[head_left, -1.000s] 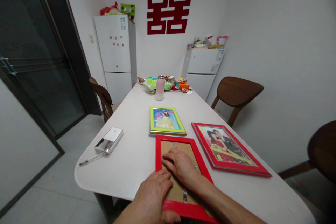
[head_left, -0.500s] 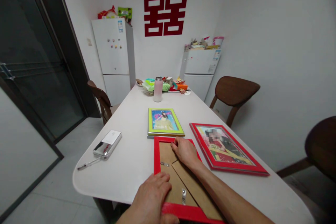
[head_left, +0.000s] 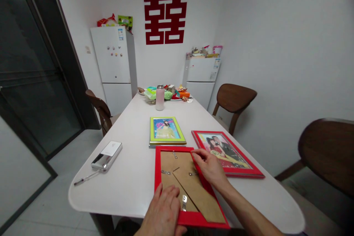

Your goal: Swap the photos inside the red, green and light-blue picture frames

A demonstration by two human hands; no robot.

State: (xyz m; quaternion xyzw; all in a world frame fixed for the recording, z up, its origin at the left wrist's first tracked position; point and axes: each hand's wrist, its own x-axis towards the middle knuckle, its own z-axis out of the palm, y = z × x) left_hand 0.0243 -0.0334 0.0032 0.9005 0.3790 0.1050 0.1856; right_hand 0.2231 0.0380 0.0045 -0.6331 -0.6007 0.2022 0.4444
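A red picture frame (head_left: 158, 171) lies face down at the table's near edge, its brown backing board (head_left: 168, 162) showing. Several small metal clips sit around that board, including one by the top edge (head_left: 174, 154), and a slanted stand leg (head_left: 204, 201) crosses it. My left hand (head_left: 164, 206) holds the near left corner, fingers over the board and thumb low at the rim. At the upper right corner, the curled fingers of my right hand (head_left: 210, 166) close on the frame's edge; their undersides are hidden.
Beyond lies a yellow-green framed picture (head_left: 167, 129); a second red framed picture (head_left: 224, 150) is at right. A silver device (head_left: 107, 156) with a short cable rests at left. A pink bottle (head_left: 159, 98) stands before packets (head_left: 168, 95). Wooden chairs (head_left: 235, 97) flank the table.
My right hand has shifted from the frame's top middle to its upper right corner, uncovering the top and right clips. My left hand stays at the near left corner. The view has turned slightly.
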